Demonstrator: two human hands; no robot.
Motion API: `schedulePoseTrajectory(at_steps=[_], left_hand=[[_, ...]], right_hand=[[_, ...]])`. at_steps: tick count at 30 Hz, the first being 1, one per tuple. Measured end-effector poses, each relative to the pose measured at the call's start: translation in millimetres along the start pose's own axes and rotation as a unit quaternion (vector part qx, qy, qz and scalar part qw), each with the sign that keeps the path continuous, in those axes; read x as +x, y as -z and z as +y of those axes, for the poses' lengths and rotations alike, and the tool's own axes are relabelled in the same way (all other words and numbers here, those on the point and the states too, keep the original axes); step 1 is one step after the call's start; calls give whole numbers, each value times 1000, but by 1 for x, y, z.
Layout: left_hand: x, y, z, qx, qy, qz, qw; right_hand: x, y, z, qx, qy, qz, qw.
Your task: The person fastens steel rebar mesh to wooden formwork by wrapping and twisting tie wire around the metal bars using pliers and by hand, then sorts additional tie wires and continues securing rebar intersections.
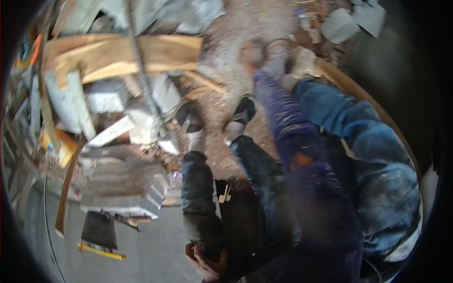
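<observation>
My left hand [206, 262] rests at the bottom of the view against dark trousers [203, 198], with its fingers spread and nothing visible in them. From the lower right, a paint-marked purple sleeve [302, 188] with a hole in it stretches forward. At its far end is my right hand [252, 53], blurred by motion, above the dusty ground beside a socked foot [278, 56]. Its fingers cannot be made out, nor whether they hold anything. My two sandalled feet [189, 118] stand apart on the ground.
Another person in blue jeans [377, 165] sits close on the right. Wooden boards [122, 54], a thin pole [141, 70] and broken grey pieces [106, 96] lie at the left. A grey block [122, 186] and a wooden handle [69, 188] are lower left. Flat pale pieces [339, 26] lie upper right.
</observation>
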State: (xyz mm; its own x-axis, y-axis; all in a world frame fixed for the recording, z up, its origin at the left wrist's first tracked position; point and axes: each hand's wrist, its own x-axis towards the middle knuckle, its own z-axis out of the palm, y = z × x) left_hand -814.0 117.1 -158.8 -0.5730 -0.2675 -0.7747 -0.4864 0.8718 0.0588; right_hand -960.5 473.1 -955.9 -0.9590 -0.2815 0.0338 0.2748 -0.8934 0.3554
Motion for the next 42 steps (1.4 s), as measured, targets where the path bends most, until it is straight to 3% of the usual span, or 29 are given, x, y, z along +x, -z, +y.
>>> schedulePoseTrajectory(at_steps=[1,2,3,4,5,7,9,11,13,14,18,19,21,22,24,26,27,28,29,31,36,37,40,42], left_hand=[[3,1,3,-9,-19,-8,1000],[5,9,6,4,-23,-30,999],[7,15,8,21,-23,-49,998],[9,16,8,21,-29,-49,998],[9,16,6,21,-32,-49,998],[8,14,3,18,-42,-48,998],[10,12,0,48,-47,-61,996],[14,14,-3,31,-48,-70,996],[15,17,-8,16,-46,-81,996],[15,18,-12,24,-61,-86,994],[21,19,-19,-13,-90,-107,990],[22,12,-22,-35,-114,-78,990],[39,13,-16,-116,-191,-6,975],[56,24,3,-184,-250,31,950],[86,52,48,-227,-281,48,931],[98,88,105,-400,-294,22,868],[100,114,126,-419,-310,-26,853],[90,133,152,-528,-295,-40,796],[83,155,164,-526,-309,-37,791],[59,190,172,-546,-315,-164,758],[-13,252,170,-567,-332,-257,709],[-29,263,170,-559,-344,-257,709],[-70,284,169,-516,-378,-267,720],[-98,291,169,-501,-402,-275,715]], right_hand=[[16,-38,19,-133,133,121,975],[31,-67,54,-335,249,267,869],[47,-94,90,-577,249,431,647],[65,-119,118,-687,194,519,470],[78,-139,143,-722,163,545,394],[97,-232,191,-867,74,403,284],[102,-281,221,-880,25,354,316],[93,-317,253,-827,-48,399,394],[84,-361,276,-820,-100,392,406],[77,-377,287,-822,-94,391,404],[55,-419,307,-774,-83,394,489],[49,-434,323,-740,-62,421,521],[42,-470,341,-655,10,402,640],[51,-504,349,-645,-7,407,647],[71,-575,372,-642,-20,399,655],[82,-640,397,-738,-43,389,550],[86,-669,409,-743,-34,380,550],[87,-696,423,-751,-17,365,549],[92,-720,435,-760,3,350,547],[92,-764,456,-772,13,342,535],[76,-854,495,-870,75,267,408],[75,-875,503,-870,89,264,406],[58,-922,520,-797,147,288,509],[43,-947,527,-816,169,279,478]])
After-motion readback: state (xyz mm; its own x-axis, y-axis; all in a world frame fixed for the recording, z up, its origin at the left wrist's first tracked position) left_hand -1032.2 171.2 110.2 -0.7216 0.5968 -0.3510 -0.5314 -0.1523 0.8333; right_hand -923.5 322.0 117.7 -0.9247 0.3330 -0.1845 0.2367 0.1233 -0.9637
